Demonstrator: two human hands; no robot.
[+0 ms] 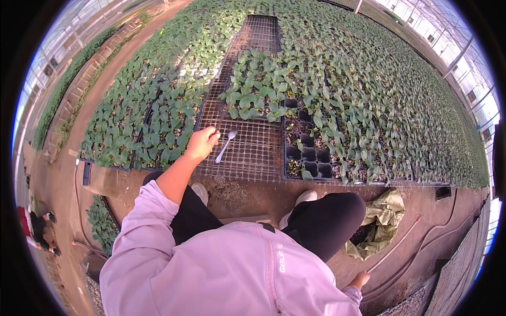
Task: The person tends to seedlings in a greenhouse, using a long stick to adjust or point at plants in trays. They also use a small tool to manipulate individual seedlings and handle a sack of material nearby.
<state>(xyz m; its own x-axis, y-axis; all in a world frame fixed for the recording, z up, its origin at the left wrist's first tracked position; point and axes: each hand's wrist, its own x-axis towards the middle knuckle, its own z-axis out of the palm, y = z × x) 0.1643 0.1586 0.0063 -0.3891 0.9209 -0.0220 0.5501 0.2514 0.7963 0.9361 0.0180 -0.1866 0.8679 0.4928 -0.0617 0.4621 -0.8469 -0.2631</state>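
My left hand [201, 144] is closed around a thin dark stick [224, 112], which points up toward the leaves of a seedling tray [257, 85]. Just right of that hand, a metal spoon [226, 147] lies on the wire mesh bench top [253, 152]. Low on the right side, my right hand [359, 279] grips a thin pale pole [395, 239] that slants up and away over the ground. Beside the mesh stands a black plug tray [310, 154], with several vacant cells and a few small seedlings in the others.
Dense seedling trays cover the bench on the left [158, 130] and right [375, 118]. A crumpled greenish sack [385, 217] sits by my right knee. Hoses [425, 245] run along the ground. Another person [37, 227] is at the far left.
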